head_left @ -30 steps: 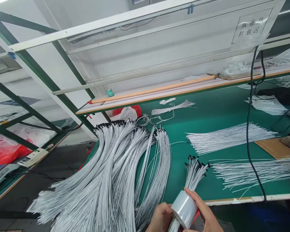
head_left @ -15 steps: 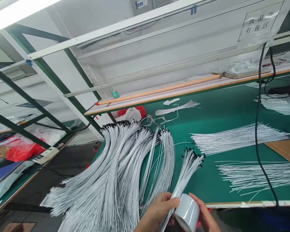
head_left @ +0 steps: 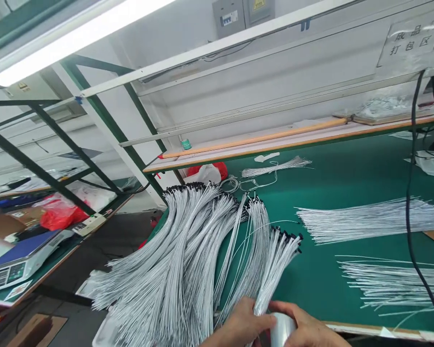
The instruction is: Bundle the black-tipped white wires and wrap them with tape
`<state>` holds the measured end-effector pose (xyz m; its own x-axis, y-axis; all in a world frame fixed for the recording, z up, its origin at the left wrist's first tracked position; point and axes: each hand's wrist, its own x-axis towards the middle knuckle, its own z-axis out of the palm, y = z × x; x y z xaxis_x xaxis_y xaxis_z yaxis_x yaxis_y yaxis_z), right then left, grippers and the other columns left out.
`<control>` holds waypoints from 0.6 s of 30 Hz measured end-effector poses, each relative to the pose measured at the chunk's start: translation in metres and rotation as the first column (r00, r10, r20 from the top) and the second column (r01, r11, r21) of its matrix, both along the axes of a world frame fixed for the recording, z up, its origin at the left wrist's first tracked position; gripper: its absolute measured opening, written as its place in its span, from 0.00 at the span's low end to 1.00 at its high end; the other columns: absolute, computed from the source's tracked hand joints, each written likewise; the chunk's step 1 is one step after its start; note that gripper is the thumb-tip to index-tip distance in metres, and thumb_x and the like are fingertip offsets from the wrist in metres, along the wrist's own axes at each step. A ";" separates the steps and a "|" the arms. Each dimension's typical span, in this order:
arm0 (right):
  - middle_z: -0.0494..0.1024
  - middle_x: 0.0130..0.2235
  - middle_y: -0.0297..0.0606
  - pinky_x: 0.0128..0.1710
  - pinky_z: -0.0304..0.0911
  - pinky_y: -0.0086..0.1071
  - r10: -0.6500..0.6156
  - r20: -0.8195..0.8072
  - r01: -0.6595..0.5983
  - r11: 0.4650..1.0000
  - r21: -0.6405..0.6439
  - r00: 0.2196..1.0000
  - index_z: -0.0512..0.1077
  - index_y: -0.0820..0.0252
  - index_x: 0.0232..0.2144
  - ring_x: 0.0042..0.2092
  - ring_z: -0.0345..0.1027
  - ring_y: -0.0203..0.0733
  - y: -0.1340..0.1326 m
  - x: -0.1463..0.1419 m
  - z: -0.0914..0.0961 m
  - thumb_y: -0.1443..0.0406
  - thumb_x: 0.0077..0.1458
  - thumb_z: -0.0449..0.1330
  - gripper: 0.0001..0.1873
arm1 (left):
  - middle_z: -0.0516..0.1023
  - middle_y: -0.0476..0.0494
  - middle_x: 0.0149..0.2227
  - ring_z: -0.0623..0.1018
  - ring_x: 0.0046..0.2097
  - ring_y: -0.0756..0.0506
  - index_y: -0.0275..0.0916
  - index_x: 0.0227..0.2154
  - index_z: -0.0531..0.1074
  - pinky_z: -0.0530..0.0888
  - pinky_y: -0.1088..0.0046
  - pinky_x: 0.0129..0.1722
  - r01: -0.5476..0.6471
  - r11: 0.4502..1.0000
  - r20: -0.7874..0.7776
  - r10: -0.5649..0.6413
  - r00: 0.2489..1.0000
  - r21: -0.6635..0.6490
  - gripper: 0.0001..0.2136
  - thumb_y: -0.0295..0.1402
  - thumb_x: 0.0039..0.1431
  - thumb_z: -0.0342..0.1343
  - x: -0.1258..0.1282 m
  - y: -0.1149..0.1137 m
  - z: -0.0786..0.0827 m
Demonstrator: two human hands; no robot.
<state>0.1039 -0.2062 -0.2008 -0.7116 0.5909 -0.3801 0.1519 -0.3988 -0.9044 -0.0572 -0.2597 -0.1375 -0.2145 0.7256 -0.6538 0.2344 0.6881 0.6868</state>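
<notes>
At the bottom edge my left hand [head_left: 243,324] is closed on the near end of a bundle of thin white wires [head_left: 276,266] with black tips, which fans up onto the green table top [head_left: 332,178]. My right hand [head_left: 309,327] is wrapped around a roll of clear tape [head_left: 282,327] pressed against the same bundle. Both hands are partly cut off by the frame. To the left of the held bundle a large heap of white wires [head_left: 188,260] with black tips hangs over the table's left end.
Two flat sheaves of white wires [head_left: 369,219] lie on the right of the table, and a small bundle [head_left: 275,167] lies at the back. A black cable [head_left: 412,193] hangs down on the right. A weighing scale [head_left: 18,265] sits on the left bench.
The held bundle has swung left and now lies against the big heap. Both hands and the tape roll have dropped toward the bottom edge; the view has tilted up and left.
</notes>
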 end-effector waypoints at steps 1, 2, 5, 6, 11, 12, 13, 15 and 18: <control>0.75 0.40 0.38 0.40 0.62 0.35 0.044 0.030 -0.044 0.999 -0.005 0.999 0.72 0.60 0.41 0.42 0.68 0.50 0.003 0.000 0.000 0.67 0.24 0.64 0.33 | 0.65 0.53 0.15 0.64 0.18 0.50 0.36 0.25 0.70 0.60 0.72 0.19 -0.009 1.000 -0.013 0.009 1.000 0.015 0.09 0.34 0.39 0.59 -0.002 -0.003 -0.006; 0.76 0.37 0.37 0.38 0.63 0.34 0.086 0.060 -0.086 0.996 -0.001 0.995 0.73 0.59 0.39 0.40 0.69 0.49 0.005 -0.001 0.000 0.68 0.24 0.63 0.30 | 0.65 0.53 0.16 0.65 0.19 0.49 0.37 0.24 0.69 0.61 0.72 0.20 -0.025 0.999 -0.012 0.025 1.000 0.038 0.08 0.34 0.39 0.59 -0.004 -0.006 -0.011; 0.77 0.33 0.34 0.34 0.63 0.32 0.208 0.112 -0.206 0.978 -0.023 0.972 0.76 0.56 0.33 0.37 0.69 0.47 0.009 -0.009 -0.002 0.70 0.24 0.63 0.25 | 0.63 0.54 0.18 0.67 0.23 0.49 0.39 0.20 0.66 0.62 0.73 0.23 -0.104 0.988 0.011 0.103 0.995 0.117 0.09 0.33 0.36 0.62 -0.009 -0.012 -0.025; 0.77 0.32 0.33 0.34 0.63 0.32 0.228 0.096 -0.225 0.973 -0.047 0.969 0.76 0.56 0.32 0.37 0.69 0.47 0.010 -0.013 -0.003 0.70 0.24 0.63 0.24 | 0.62 0.55 0.18 0.66 0.24 0.49 0.40 0.19 0.65 0.62 0.73 0.24 -0.133 0.983 0.011 0.132 0.991 0.128 0.10 0.33 0.35 0.63 -0.010 -0.012 -0.028; 0.75 0.29 0.36 0.35 0.61 0.33 0.257 -0.118 -0.269 0.958 -0.098 0.959 0.76 0.58 0.24 0.35 0.69 0.44 0.007 -0.042 0.002 0.57 0.32 0.63 0.14 | 0.59 0.55 0.14 0.64 0.21 0.50 0.40 0.16 0.61 0.61 0.73 0.23 -0.182 0.979 0.037 0.179 0.983 0.095 0.10 0.33 0.42 0.58 -0.007 -0.004 -0.027; 0.75 0.28 0.37 0.34 0.61 0.32 0.270 -0.160 -0.290 0.951 -0.112 0.949 0.75 0.60 0.22 0.34 0.69 0.43 0.006 -0.047 0.005 0.54 0.34 0.62 0.15 | 0.58 0.56 0.14 0.64 0.21 0.50 0.40 0.16 0.61 0.61 0.73 0.23 -0.210 0.973 0.024 0.209 0.978 0.097 0.10 0.34 0.42 0.58 -0.007 -0.001 -0.026; 0.74 0.26 0.37 0.33 0.60 0.31 0.269 -0.194 -0.297 0.945 -0.136 0.943 0.74 0.61 0.21 0.32 0.68 0.41 0.006 -0.052 0.008 0.53 0.35 0.60 0.16 | 0.58 0.56 0.15 0.65 0.21 0.50 0.41 0.17 0.61 0.61 0.73 0.23 -0.251 0.963 -0.004 0.253 0.968 0.102 0.10 0.34 0.41 0.59 -0.008 0.001 -0.025; 0.72 0.22 0.35 0.29 0.58 0.29 0.239 -0.204 -0.280 0.940 -0.197 0.949 0.73 0.62 0.20 0.27 0.66 0.37 0.008 -0.058 0.013 0.57 0.35 0.60 0.13 | 0.60 0.56 0.17 0.66 0.23 0.49 0.41 0.20 0.61 0.62 0.73 0.23 -0.323 0.937 -0.061 0.333 0.941 0.131 0.12 0.34 0.38 0.61 -0.012 0.004 -0.026; 0.70 0.19 0.31 0.24 0.54 0.26 0.135 -0.074 -0.149 0.960 -0.236 0.988 0.72 0.60 0.19 0.22 0.61 0.33 0.015 -0.058 0.020 0.66 0.31 0.59 0.06 | 0.65 0.54 0.20 0.68 0.28 0.47 0.40 0.22 0.64 0.63 0.72 0.27 -0.342 0.924 0.089 0.331 0.939 0.169 0.15 0.33 0.31 0.65 -0.022 0.005 -0.028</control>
